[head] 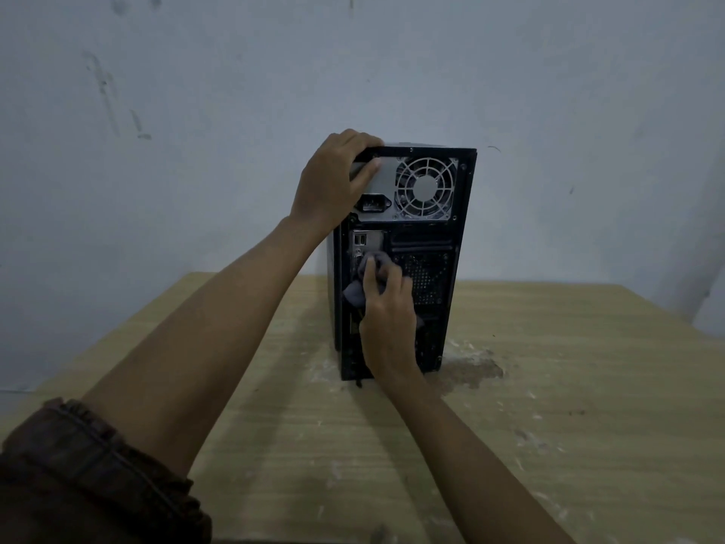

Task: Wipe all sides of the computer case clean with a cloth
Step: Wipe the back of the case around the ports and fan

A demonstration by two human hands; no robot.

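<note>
Matt black metal computer case (pixel 459 245) with a bare grey fan grille (pixel 425 188); soft grey cloth (pixel 355 292); scuffed wood-grain surface (pixel 569 386).

Only the rear panel of the computer case (pixel 427 245) and a narrow strip of its left side are seen; the front, the right side and most of the top are hidden. The upper left corner of the panel is covered by the left hand (pixel 333 182), whose fingertips are lost over the top edge. Most of the grey cloth (pixel 363 282) is concealed beneath the right hand (pixel 388 320), along with the ports behind it. The small connectors beside the cloth cannot be identified. The desk (pixel 569 386) is cut off by the lower and right edges.
</note>
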